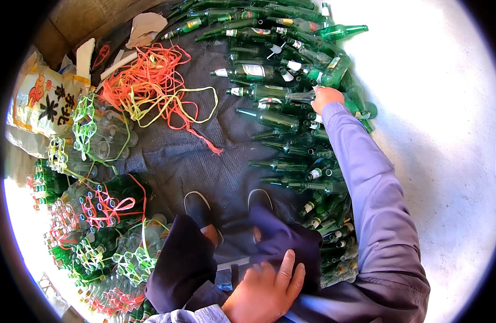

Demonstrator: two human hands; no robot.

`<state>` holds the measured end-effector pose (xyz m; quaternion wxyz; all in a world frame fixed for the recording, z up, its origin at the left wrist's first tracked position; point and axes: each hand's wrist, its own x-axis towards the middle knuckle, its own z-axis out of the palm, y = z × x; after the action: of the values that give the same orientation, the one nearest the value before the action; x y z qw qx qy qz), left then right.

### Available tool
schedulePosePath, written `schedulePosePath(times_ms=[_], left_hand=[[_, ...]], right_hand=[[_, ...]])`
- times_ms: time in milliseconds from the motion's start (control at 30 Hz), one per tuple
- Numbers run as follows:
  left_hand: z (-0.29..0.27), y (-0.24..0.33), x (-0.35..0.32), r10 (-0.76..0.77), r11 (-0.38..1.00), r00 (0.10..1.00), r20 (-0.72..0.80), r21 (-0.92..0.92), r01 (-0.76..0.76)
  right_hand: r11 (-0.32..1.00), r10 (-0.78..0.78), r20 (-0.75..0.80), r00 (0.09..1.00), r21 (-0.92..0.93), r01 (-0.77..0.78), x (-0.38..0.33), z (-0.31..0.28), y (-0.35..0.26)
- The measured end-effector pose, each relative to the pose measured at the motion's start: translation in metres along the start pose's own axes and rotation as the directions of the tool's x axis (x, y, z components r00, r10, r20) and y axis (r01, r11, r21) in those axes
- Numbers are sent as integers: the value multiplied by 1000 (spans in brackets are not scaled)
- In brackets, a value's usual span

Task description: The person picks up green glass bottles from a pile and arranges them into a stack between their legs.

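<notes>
Right hand (326, 98) at 1 o'clock, fingers closed on a green bottle (280, 92); left hand (265, 290) at 6 o'clock rests on the knee, fingers spread, holding nothing.

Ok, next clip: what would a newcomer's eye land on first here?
The long heap of green glass bottles lying along the right of the dark mat, where the right hand reaches in. Next, the tangle of orange and yellow cords at upper left. The left hand rests on the person's knee.
</notes>
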<state>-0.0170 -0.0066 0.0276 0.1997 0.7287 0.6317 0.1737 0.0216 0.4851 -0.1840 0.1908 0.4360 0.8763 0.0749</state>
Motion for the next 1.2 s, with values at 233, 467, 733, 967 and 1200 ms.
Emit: schedulePosePath(times_ms=[233, 467, 733, 967, 1200], left_hand=[[-2, -9, 1, 47, 998, 999, -17, 39, -46], [0, -3, -1, 8, 1000, 998, -56, 15, -8], [8, -1, -1, 22, 998, 995, -94, 53, -17], [0, 0, 0, 36, 998, 999, 15, 53, -37], [19, -2, 1, 25, 991, 996, -90, 136, -13]], right_hand=[[997, -46, -30, 999, -70, 44, 5, 13, -6], [1000, 5, -157, 988, 23, -2, -11, 4, 3], [991, 90, -261, 961, 121, -60, -30, -19, 35], [989, 68, -369, 927, 148, -13, -33, -41, 45], [996, 91, -481, 872, 66, -68, -36, -69, 58]])
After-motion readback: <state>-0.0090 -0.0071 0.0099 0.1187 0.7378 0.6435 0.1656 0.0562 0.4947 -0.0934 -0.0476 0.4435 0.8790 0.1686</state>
